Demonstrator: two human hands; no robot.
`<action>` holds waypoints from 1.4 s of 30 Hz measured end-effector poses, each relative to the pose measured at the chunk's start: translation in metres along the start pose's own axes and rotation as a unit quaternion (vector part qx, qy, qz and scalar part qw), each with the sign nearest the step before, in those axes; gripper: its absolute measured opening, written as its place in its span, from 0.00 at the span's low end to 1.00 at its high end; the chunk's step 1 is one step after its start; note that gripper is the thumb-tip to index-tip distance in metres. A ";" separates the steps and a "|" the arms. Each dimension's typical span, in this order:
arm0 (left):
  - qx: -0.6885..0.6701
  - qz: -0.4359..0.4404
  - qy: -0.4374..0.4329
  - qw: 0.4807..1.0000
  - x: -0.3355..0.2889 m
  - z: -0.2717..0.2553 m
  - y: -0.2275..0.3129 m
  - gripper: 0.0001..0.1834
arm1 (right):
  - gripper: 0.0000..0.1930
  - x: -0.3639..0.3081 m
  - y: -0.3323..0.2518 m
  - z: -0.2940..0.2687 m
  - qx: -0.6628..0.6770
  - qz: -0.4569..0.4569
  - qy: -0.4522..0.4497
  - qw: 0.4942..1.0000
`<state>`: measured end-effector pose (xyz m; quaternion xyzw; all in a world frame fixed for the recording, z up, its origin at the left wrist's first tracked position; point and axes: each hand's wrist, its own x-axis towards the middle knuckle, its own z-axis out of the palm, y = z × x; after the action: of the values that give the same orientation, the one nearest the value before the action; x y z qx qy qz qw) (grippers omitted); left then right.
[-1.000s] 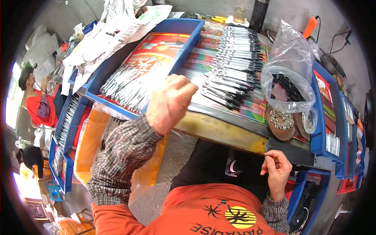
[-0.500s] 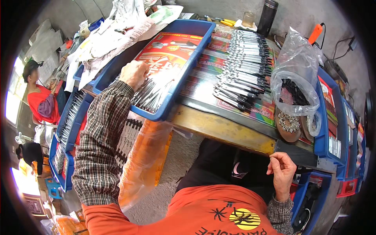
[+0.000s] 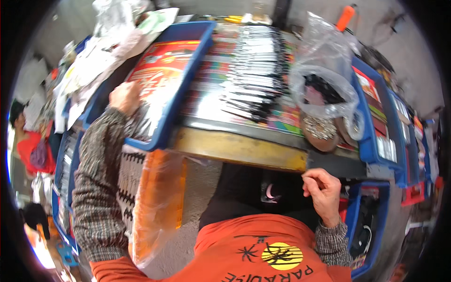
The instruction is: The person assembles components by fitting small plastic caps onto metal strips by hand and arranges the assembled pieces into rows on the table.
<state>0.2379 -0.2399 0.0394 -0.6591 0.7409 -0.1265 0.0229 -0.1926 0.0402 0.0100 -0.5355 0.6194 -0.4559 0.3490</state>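
— So, starting nearest: what are the hands doing?

— Close to the body, the right hand (image 3: 322, 190) hangs just below the yellow front edge of the table (image 3: 239, 149), fingers curled in with thumb and fingertips pinched together; whether anything is between them, I cannot tell. An orange shirt (image 3: 244, 254) fills the bottom of the view.

— And the left hand?

— The left hand (image 3: 125, 97) is stretched out further, in a checked sleeve, fingers folded down onto the near-left part of a blue tray (image 3: 174, 109). It rests on a heap of thin metal pieces (image 3: 141, 123) lying in that tray; the grip itself is hidden under the knuckles.

— Where does the tray sit?

— On the left of the table, its near corner jutting over the edge, above a clear bag with orange contents (image 3: 157, 202).

— Beyond that?

— Rows of dark-handled tools (image 3: 256, 77) lie across the middle of the table on coloured sheets. To their right stands a clear plastic bag (image 3: 324, 70), open, with a round dish of small metal parts (image 3: 319, 129) just beside it.
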 end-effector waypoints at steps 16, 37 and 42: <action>-0.130 0.140 0.202 0.961 0.016 0.049 -0.059 0.04 | 0.04 0.016 -0.022 -0.133 -0.204 -0.149 0.230 0.940; -0.296 0.133 0.290 0.900 -0.054 -0.037 0.059 0.08 | 0.13 0.118 0.045 -0.257 -0.519 0.056 -0.008 0.853; -0.369 0.137 0.272 0.878 -0.079 -0.042 0.094 0.07 | 0.12 0.119 0.045 -0.259 -0.488 0.050 0.011 0.871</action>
<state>0.1484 -0.1459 0.0492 -0.4516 0.7937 -0.0138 -0.4073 -0.4685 -0.0261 0.0632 -0.6011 0.7927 -0.0835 0.0582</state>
